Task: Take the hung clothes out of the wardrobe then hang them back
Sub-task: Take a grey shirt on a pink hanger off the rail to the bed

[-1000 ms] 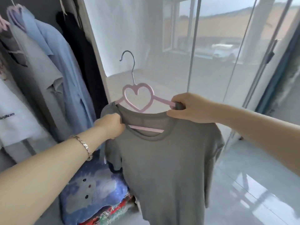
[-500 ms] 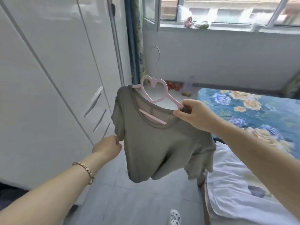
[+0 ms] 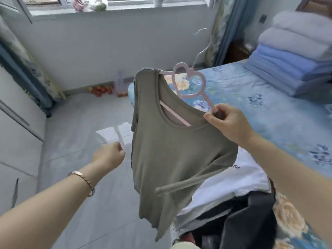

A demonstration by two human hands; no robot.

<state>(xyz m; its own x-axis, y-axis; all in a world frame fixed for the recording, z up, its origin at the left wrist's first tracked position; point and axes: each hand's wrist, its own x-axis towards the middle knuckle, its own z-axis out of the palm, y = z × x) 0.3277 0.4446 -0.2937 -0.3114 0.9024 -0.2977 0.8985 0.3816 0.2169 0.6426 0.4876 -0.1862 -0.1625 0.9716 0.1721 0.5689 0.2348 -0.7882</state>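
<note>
A grey-green T-shirt (image 3: 172, 155) hangs on a pink hanger with a heart-shaped neck (image 3: 188, 83) and a thin metal hook. My right hand (image 3: 228, 123) pinches the hanger's right arm together with the shirt's shoulder, holding it tilted in the air over the edge of the bed. My left hand (image 3: 109, 156) is out to the left of the shirt, fingers curled, holding nothing, a small gap from the fabric. The wardrobe's white doors (image 3: 16, 133) show at the far left.
A bed with a blue floral cover (image 3: 269, 108) fills the right side, with white and dark clothes (image 3: 242, 212) lying on its near end. Folded blankets (image 3: 294, 56) are stacked at the back right. Grey tiled floor (image 3: 86, 133) runs to the window wall, where small items sit.
I have turned away from the wardrobe toward the bed. My left hand has let go of the shirt's shoulder, and the shirt on its hanger now swings over the bed edge.
</note>
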